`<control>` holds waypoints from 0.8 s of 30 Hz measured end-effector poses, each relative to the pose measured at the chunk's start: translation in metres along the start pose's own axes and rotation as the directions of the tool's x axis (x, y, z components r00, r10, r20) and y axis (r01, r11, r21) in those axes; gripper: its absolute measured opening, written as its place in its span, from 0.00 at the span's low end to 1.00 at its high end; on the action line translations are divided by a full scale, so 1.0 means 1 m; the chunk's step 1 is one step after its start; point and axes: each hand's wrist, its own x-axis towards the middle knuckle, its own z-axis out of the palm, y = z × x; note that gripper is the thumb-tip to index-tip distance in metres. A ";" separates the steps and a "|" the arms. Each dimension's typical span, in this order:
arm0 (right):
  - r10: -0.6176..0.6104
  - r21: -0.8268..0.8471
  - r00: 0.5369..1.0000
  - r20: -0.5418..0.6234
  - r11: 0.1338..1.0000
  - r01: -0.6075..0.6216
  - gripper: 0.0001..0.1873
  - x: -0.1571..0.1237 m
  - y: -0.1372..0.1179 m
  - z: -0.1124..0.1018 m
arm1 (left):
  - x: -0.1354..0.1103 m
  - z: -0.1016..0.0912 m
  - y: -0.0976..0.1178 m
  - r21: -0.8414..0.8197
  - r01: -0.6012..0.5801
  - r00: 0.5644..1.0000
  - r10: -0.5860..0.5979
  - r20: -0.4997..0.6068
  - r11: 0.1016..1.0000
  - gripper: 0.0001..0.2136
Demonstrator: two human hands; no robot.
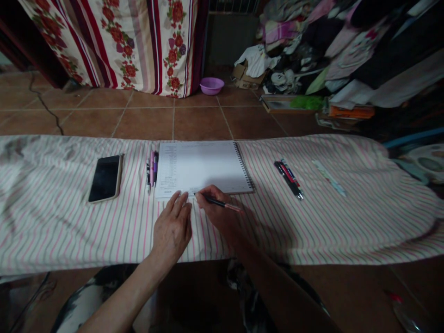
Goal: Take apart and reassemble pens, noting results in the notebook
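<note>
A spiral notebook (pixel 204 166) lies open on a striped cloth-covered board (pixel 312 222), with a printed table down its left side. My right hand (pixel 222 215) is closed on a dark pen (pixel 217 202) whose tip touches the page's near edge. My left hand (pixel 172 226) lies flat with its fingers stretched out, fingertips at the notebook's lower edge. It holds nothing.
A black phone (pixel 105 178) lies left of the notebook, and three pens (pixel 151 170) lie beside its left edge. More pens (pixel 289 178) and a pale strip (pixel 329 177) lie to the right. Beyond are tiled floor, a purple bowl (pixel 211 85), a floral cloth and piled clothes.
</note>
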 end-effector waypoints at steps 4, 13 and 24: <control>0.080 0.003 0.997 0.013 0.997 -0.080 0.10 0.001 0.003 0.001 | -0.001 0.001 -0.003 0.018 -0.007 0.999 0.007 0.035 1.000 0.15; 0.125 0.162 0.992 0.004 0.979 -0.124 0.11 0.003 -0.002 -0.003 | 0.000 0.002 -0.004 0.004 -0.007 1.000 0.007 0.023 1.000 0.17; 0.102 0.060 0.993 -0.058 0.993 -0.098 0.09 0.005 -0.008 -0.008 | 0.002 0.003 -0.004 0.049 0.005 0.999 -0.007 0.045 0.999 0.15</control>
